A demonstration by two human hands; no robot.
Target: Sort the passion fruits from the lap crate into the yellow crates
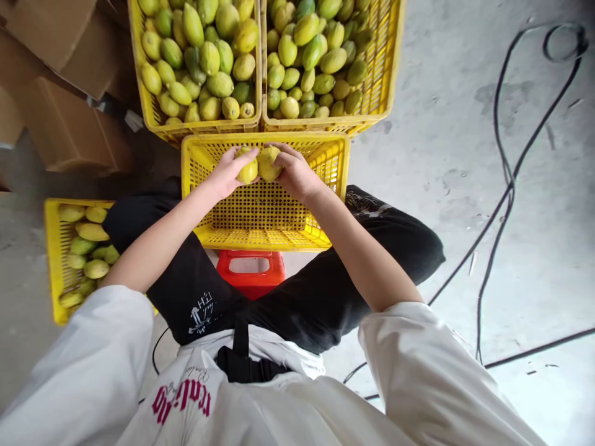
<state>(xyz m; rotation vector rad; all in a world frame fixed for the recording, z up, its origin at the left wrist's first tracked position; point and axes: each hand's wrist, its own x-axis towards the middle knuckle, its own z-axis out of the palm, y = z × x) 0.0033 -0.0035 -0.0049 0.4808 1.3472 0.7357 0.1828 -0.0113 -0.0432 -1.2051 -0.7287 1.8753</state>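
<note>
My left hand (225, 173) grips a yellow lemon (248, 171), and my right hand (294, 175) grips a second yellow lemon (268, 163). The two fruits touch each other over the far end of an otherwise bare yellow plastic crate (260, 214) that sits between my knees. Both forearms reach forward from white sleeves.
Two yellow crates full of green-yellow lemons stand beyond it, one at the left (198, 59) and one at the right (320, 56). Another crate with lemons (77, 254) lies at my left. A red stool (251, 271) is under me. Cardboard boxes (60, 93) stand far left; black cables (504, 186) cross the concrete floor at the right.
</note>
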